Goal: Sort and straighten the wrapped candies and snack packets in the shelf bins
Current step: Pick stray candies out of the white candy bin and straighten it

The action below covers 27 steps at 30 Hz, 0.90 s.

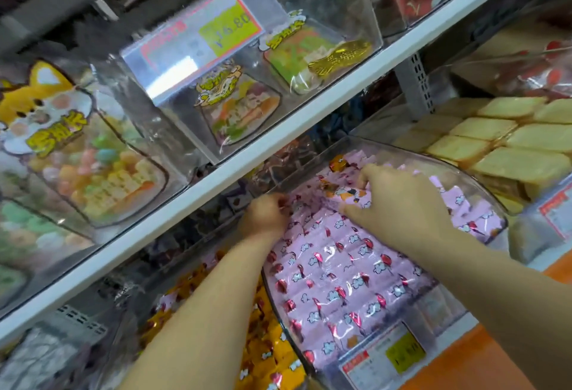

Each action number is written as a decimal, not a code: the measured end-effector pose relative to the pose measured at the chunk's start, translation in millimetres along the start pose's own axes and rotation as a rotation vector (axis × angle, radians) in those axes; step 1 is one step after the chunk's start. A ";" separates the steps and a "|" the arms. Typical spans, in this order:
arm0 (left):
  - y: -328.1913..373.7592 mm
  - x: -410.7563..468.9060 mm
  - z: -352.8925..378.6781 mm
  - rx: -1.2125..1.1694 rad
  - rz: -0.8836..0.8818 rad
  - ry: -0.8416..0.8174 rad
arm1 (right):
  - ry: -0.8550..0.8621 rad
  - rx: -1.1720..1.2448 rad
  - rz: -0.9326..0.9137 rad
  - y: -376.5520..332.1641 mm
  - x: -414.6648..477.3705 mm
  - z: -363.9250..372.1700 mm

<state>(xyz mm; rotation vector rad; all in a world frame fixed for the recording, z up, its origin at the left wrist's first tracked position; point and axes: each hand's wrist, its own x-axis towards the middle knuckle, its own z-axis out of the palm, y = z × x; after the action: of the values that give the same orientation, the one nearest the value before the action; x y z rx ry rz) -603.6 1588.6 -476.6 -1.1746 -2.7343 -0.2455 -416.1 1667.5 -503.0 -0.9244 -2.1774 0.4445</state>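
Observation:
Pink wrapped candies (337, 269) with cloud prints fill a clear curved bin (483, 187) on the lower shelf. Several lie in neat rows at the front; those at the back are jumbled. An orange wrapped candy (346, 193) lies among the pink ones at the back. My right hand (399, 201) rests on the back of the pile, fingers curled around pink candies beside the orange one. My left hand (266, 215) is at the bin's left back edge, fingers closed on a pink candy; the hand is blurred.
A bin of orange and yellow candies (269, 355) sits left of the pink bin. Pale wrapped cakes (495, 145) fill the bin to the right. The white shelf edge (185, 204) runs just above my hands, with clear bins of snack packets (238, 111) and price tags on it.

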 end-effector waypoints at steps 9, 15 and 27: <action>2.6 0.7 -1.7 0.103 0.040 0.023 | -0.002 0.014 0.000 0.0 0.7 3.9; 9.9 -15.8 -13.7 -0.107 -0.023 0.221 | -0.012 -0.007 -0.001 0.3 -1.3 2.6; 22.5 -92.4 -45.5 -0.670 -0.072 0.552 | 0.107 0.238 0.016 0.0 -8.0 -8.4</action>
<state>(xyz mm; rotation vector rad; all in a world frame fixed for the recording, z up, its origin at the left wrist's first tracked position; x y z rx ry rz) -520.9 1529.3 -449.3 -0.9222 -2.2385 -1.3483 -406.0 1661.9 -501.1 -0.8156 -1.9715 0.6323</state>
